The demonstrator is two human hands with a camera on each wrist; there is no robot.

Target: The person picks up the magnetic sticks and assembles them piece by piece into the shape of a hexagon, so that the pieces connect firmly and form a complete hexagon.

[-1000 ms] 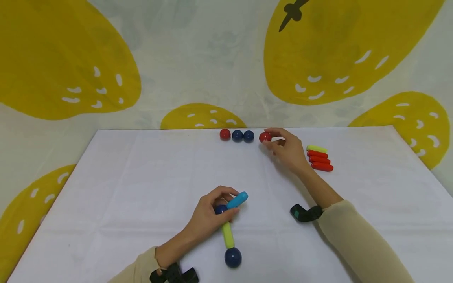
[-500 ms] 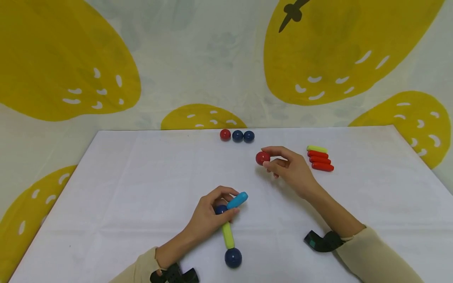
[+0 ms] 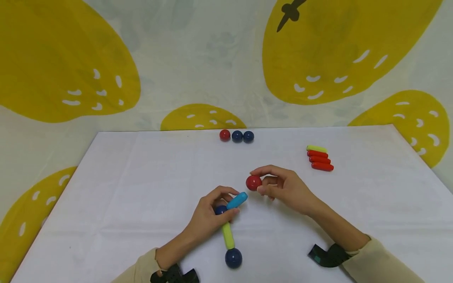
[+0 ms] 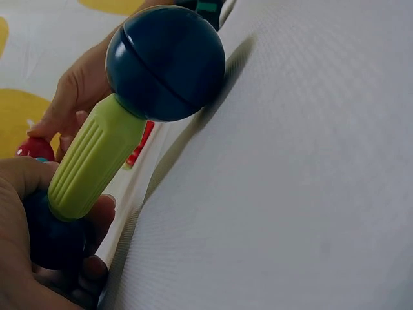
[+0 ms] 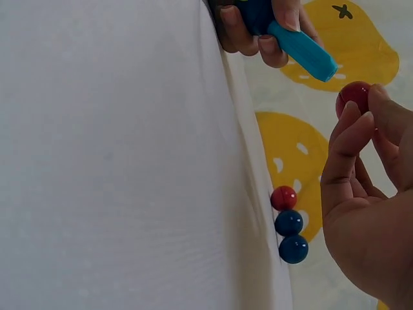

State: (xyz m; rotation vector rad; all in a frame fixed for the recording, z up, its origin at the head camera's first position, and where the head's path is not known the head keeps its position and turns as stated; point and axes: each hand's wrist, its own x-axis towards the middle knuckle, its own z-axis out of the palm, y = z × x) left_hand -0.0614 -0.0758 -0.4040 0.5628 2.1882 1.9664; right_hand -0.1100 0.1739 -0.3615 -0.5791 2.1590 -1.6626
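My left hand (image 3: 212, 210) grips a dark blue ball (image 3: 221, 209) at the joint of a toy assembly. From that ball a light blue rod (image 3: 237, 200) points up and right, and a yellow-green rod (image 3: 228, 236) runs toward me to a second dark blue ball (image 3: 233, 258). Between thumb and fingertips, my right hand (image 3: 288, 190) pinches a red ball (image 3: 253, 182). In the head view this ball sits just right of and beyond the free end of the light blue rod. The right wrist view shows a small gap between the rod tip and the red ball (image 5: 352, 98).
Along the table's back edge lie another red ball (image 3: 224, 135) and two dark blue balls (image 3: 242, 136) in a row. To the right, a yellow-green rod (image 3: 316, 148) and red rods (image 3: 320, 160) lie side by side on the white tabletop (image 3: 141, 177).
My right hand has brought the red ball from the back row toward me, close to the light blue rod. The left hand and its assembly have stayed in place.
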